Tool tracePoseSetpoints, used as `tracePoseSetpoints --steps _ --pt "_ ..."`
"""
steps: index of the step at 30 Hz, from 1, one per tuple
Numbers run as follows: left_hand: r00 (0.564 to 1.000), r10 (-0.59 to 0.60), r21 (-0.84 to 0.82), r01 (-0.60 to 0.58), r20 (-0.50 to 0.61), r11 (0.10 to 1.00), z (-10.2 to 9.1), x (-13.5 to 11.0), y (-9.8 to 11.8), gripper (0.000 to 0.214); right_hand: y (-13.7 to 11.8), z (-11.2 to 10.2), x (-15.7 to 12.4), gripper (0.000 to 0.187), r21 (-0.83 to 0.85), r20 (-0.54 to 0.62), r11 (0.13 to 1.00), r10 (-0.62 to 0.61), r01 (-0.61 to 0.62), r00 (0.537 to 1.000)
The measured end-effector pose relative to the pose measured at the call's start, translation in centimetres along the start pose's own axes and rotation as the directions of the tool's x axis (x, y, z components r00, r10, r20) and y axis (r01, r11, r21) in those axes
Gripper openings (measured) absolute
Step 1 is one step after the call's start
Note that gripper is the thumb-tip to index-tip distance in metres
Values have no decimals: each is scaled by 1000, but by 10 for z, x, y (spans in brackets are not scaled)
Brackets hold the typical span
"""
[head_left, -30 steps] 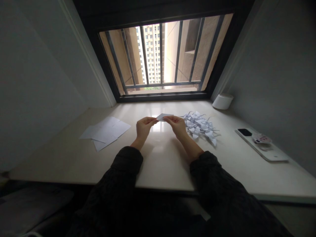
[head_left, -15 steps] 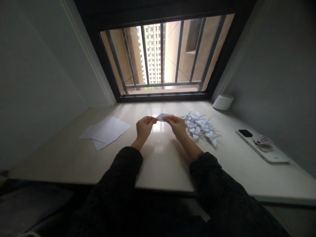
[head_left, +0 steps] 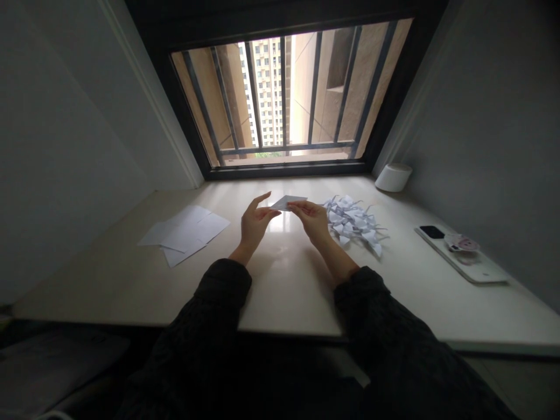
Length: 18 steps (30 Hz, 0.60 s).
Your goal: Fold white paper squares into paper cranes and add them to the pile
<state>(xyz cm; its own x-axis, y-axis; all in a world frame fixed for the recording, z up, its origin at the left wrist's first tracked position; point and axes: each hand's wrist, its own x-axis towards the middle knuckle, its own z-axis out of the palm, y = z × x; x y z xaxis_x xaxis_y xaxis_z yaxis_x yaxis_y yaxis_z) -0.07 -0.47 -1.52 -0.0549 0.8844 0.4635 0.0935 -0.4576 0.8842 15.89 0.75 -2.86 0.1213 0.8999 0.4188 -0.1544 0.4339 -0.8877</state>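
A small folded piece of white paper [head_left: 286, 200] is held up over the middle of the white table. My right hand [head_left: 312, 219] pinches its right side between thumb and fingers. My left hand [head_left: 255, 224] is at the paper's left end, its index finger raised apart from the thumb. The left thumb tip lies close under the paper's edge; whether it touches I cannot tell. Just right of my right hand lies a pile of folded white paper cranes [head_left: 350, 219]. Several flat white paper sheets [head_left: 188, 230] overlap on the left.
A phone [head_left: 461, 256] with a round grip on its back lies on the right of the table [head_left: 289, 297]. A white cylindrical object [head_left: 394, 177] stands in the back right corner. Behind the table is a barred window [head_left: 284, 99], with walls on both sides.
My left index finger has lifted away from the paper and opened from the thumb. My right hand keeps its pinch on the paper. The view has shifted slightly.
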Motion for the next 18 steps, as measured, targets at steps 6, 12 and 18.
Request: tracePoseSetpoints --steps 6,12,18 --pt "998 62 -63 -62 3 996 3 0 -4 33 -4 4 -2 23 42 63 999 22 -24 998" --pt "1000 17 -48 -18 -19 999 6 -3 -8 28 -8 7 -4 25 90 36 994 65 -68 997" --pt "997 28 -31 -30 -65 999 9 -6 -6 28 -5 10 -6 26 107 -32 989 104 -100 994"
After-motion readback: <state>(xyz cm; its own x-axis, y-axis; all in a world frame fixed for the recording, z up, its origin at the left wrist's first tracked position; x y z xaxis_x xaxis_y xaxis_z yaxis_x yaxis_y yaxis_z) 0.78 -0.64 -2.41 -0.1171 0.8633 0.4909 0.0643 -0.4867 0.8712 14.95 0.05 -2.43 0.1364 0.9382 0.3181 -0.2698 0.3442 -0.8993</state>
